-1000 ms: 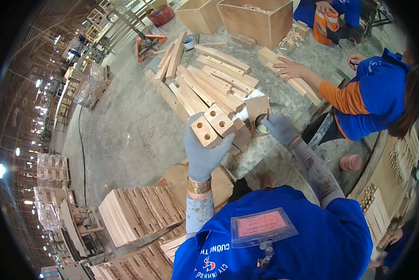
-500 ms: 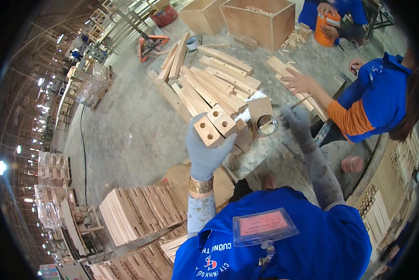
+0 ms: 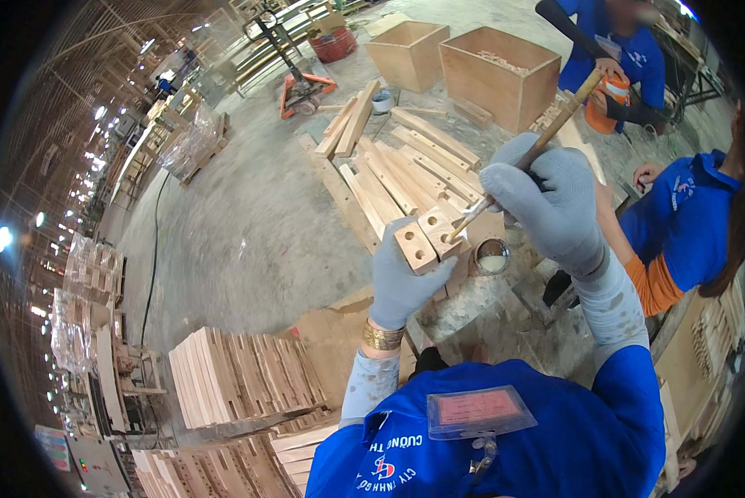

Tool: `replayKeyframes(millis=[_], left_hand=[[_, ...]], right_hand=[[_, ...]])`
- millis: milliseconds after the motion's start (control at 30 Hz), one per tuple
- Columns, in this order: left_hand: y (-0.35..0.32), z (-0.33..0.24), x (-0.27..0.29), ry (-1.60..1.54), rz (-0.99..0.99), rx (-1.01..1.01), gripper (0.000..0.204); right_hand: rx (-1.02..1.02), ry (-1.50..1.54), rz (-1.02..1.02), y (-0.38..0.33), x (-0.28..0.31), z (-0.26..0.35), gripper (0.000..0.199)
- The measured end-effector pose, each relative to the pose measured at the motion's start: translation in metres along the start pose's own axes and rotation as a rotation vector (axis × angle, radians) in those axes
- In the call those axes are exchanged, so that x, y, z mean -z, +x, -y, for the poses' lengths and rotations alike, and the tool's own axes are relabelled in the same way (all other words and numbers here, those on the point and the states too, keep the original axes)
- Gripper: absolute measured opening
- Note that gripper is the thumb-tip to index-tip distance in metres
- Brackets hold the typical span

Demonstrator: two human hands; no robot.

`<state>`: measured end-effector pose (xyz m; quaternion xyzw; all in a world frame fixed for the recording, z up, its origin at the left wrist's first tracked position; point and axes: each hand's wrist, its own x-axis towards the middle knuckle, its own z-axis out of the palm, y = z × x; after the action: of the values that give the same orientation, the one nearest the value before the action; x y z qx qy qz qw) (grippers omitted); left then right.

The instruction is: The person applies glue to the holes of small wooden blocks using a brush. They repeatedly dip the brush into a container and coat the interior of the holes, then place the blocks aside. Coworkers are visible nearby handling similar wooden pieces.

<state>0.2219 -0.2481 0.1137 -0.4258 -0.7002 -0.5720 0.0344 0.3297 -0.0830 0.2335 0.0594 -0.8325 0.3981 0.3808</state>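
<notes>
My gloved left hand [image 3: 401,278] grips two wooden bars [image 3: 416,246] side by side, their square ends facing up, each with two round holes. In my gloved right hand [image 3: 551,203] is a thin brush [image 3: 547,137], pinched by its shaft. Its tip reaches into a hole at the end of the right-hand bar. Just right of the bars stands an open can [image 3: 493,256] with whitish liquid inside. Beyond my left hand, more wooden bars [image 3: 389,178] lie in a loose pile.
A co-worker in blue and orange [image 3: 679,224] sits close on my right; another person holds an orange bucket [image 3: 602,108] at the far right. Wooden bins [image 3: 501,79] and a pallet jack [image 3: 299,87] stand at the back. Stacked wooden parts [image 3: 244,373] are near left.
My right hand has lifted the brush from the can and brought its tip to a hole in the bar. The view has shifted, so the held bars appear farther right.
</notes>
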Motion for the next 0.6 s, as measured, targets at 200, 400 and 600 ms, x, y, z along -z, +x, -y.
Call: replayKeyframes(millis=[200,400,600], left_hand=[[-0.003,-0.002,0.001,-0.045,0.005,0.113,0.059],[-0.002,0.002,0.002,-0.011,0.035,0.024,0.059],[-0.002,0.004,-0.001,-0.028,0.019,0.041,0.059]], right_hand=[[0.046,-0.096,0.167,0.012,-0.011,0.006,0.019],[0.221,-0.172,0.180,0.016,-0.020,0.001,0.020],[0.266,-0.281,0.102,0.017,-0.015,0.005,0.015]])
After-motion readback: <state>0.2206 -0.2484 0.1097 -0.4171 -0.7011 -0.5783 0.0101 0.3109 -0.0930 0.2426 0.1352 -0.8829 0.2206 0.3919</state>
